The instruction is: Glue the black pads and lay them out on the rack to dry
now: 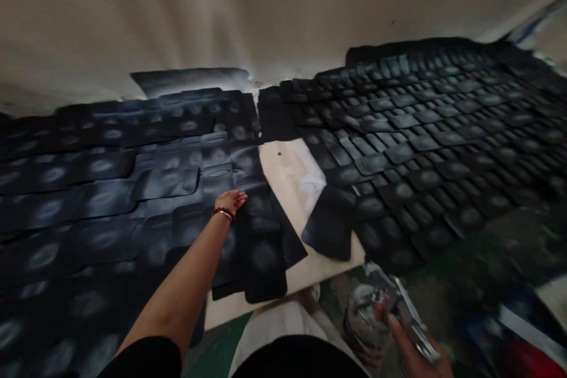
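Note:
My left hand (232, 199), with a red bead bracelet (224, 214) at the wrist, reaches over rows of flat black pieces (261, 257) that look like leather. Its fingers stretch out low over them; whether they touch is hard to tell. At the lower right, my right hand (410, 342) is closed around the handle of a metal spray gun (405, 307). A clouded cup (365, 319) hangs at the gun, blurred. Pale round patches mark many of the pieces. One loose black piece (331, 224) lies on the light board (283, 180) between the two fields.
More overlapping black pieces (398, 147) cover the surface on the right. A pale wall or curtain (230, 18) rises behind. White scraps (312, 183) lie on the board. Blurred blue and red items (527, 331) stand at the lower right near the dark floor.

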Available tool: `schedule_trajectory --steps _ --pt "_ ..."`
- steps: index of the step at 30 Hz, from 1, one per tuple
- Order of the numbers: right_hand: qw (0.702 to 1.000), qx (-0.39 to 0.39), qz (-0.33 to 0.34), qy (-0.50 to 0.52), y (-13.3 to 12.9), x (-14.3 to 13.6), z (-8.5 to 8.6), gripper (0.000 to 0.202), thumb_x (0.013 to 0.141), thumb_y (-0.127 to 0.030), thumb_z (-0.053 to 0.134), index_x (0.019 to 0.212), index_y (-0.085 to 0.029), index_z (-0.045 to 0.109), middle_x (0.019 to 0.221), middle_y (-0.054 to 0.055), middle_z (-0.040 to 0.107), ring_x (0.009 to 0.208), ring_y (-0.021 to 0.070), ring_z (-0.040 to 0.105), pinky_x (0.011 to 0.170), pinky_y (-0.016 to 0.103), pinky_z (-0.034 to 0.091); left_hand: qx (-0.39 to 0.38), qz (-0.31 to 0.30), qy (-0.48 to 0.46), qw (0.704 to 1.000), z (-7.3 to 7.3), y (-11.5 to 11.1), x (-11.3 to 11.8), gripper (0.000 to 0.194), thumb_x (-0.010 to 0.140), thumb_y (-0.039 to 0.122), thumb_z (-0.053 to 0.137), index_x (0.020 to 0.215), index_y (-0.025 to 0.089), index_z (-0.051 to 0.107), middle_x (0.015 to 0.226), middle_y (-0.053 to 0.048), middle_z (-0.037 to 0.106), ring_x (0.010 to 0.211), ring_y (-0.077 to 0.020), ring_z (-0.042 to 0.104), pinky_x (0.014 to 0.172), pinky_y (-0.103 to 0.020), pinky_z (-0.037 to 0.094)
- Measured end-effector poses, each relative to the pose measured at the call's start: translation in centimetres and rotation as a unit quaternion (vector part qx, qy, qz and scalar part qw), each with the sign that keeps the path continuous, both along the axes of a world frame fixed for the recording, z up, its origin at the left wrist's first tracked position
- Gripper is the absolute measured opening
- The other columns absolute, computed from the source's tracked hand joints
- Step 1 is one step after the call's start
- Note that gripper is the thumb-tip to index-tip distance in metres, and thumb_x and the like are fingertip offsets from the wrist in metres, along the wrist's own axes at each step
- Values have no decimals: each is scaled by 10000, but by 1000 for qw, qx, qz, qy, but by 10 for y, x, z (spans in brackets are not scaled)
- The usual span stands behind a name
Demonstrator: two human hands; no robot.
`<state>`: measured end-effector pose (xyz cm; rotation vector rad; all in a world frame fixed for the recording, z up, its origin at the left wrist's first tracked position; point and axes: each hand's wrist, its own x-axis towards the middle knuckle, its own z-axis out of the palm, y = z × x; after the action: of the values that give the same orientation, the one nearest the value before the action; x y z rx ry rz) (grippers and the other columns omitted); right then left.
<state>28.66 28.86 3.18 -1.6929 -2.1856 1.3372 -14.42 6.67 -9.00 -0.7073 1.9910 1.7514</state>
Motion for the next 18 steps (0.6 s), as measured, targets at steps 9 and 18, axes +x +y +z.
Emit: schedule_trajectory --steps 9,18 --pt "976 -109 -35 185 -1 19 -13 386 762 -478 658 982 -164 704 981 99 701 1000 290 627 936 389 472 -180 -392 34 902 -23 146 164 166 860 309 534 836 152 580 1019 -145 635 949 -253 631 786 -324 467" --pt "967 -124 -56 218 -3 36 -15 389 776 -464 652 1000 -148 686 961 107 702 960 281 643 902 372 487 -347 -521 19 780 -21 178 173 343 721 375 687 924 114 594 1038 -218 652 1039 -316 610 803 -335 458"
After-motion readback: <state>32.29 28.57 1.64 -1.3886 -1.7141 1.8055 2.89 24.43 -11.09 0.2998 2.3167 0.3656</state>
